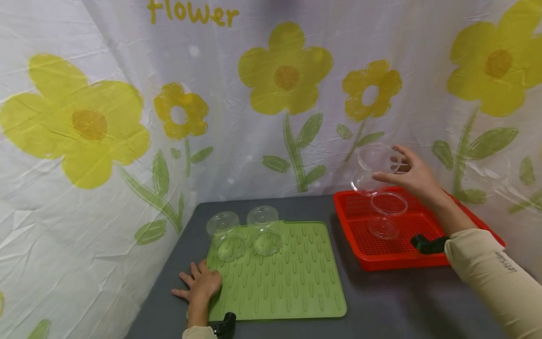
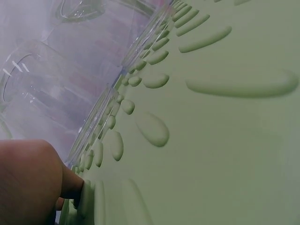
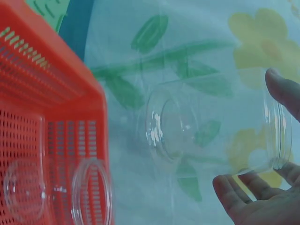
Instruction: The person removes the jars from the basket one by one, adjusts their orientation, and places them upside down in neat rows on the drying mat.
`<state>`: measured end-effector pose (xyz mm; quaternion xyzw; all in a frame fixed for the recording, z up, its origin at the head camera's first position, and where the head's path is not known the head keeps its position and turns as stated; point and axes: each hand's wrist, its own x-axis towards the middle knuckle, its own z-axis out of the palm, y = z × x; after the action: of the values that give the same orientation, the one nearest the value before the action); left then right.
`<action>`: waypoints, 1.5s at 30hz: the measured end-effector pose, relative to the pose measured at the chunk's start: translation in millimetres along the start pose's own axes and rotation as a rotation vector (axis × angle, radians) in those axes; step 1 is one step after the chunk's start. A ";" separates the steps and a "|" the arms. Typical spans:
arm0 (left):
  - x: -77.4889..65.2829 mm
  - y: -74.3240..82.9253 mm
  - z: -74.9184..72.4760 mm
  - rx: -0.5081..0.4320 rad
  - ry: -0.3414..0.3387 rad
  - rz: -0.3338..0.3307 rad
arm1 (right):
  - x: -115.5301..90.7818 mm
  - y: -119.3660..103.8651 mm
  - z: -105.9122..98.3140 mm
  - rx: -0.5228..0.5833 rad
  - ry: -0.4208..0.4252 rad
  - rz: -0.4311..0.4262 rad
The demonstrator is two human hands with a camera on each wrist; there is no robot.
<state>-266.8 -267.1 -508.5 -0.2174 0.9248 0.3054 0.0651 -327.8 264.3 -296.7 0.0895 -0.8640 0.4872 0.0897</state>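
A clear, see-through jar [image 1: 367, 181] is in my right hand [image 1: 408, 175], raised above the back of the red basket. In the right wrist view, thumb and fingers grip this jar [image 3: 211, 124] around its ringed end. Another clear jar [image 1: 383, 228] stands inside the basket. On the green mat [image 1: 296, 273], two clear jars [image 1: 226, 247] [image 1: 267, 242] stand side by side near the back left. My left hand [image 1: 204, 285] rests at the mat's left edge with fingers spread, just in front of those jars. The left wrist view shows only part of that hand [image 2: 30, 180].
The red slotted basket [image 1: 364, 261] sits right of the mat on a dark grey table [image 1: 381, 301]. A white cloth with painted flowers [image 1: 285, 77] hangs behind and at the sides. Black wrist devices [image 1: 427, 245] are on both arms.
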 end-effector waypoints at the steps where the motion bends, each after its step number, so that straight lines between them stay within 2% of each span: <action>1: -0.3 0.1 0.1 -0.001 -0.001 0.000 | -0.2 -1.0 2.7 0.004 -0.004 -0.009; 14: -2.8 -1.0 -0.6 -0.006 0.007 0.013 | -5.3 -16.2 24.5 0.009 -0.039 -0.062; 21: -3.1 -3.5 -0.1 -0.020 0.053 0.039 | -9.1 -23.2 33.2 0.026 -0.071 -0.072; 26: -5.7 -3.2 -3.4 -0.066 0.116 0.082 | -11.2 -26.9 40.4 0.039 -0.088 -0.082; 30: -12.1 0.6 -9.0 -0.137 0.245 0.162 | -13.3 -28.4 46.9 0.053 -0.102 -0.093; 32: -14.9 4.3 -11.3 -0.183 0.354 0.206 | -14.4 -28.7 49.8 0.057 -0.108 -0.093; 37: -15.3 17.4 -16.2 -0.316 0.672 0.318 | -16.1 -27.4 58.0 0.065 -0.122 -0.097; 39: -13.9 23.0 -18.6 -0.356 0.776 0.370 | -16.4 -26.3 61.9 0.070 -0.137 -0.100; 42: -13.0 32.7 -22.9 -0.401 0.898 0.462 | -17.1 -24.4 67.9 0.068 -0.160 -0.107; 45: -15.1 46.1 -27.5 -0.445 0.979 0.577 | -17.8 -22.3 73.3 0.071 -0.170 -0.116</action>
<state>-273.3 -244.9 -457.8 -0.0816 0.7830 0.3610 -0.5000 -310.1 191.2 -320.0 0.1833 -0.8441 0.5022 0.0407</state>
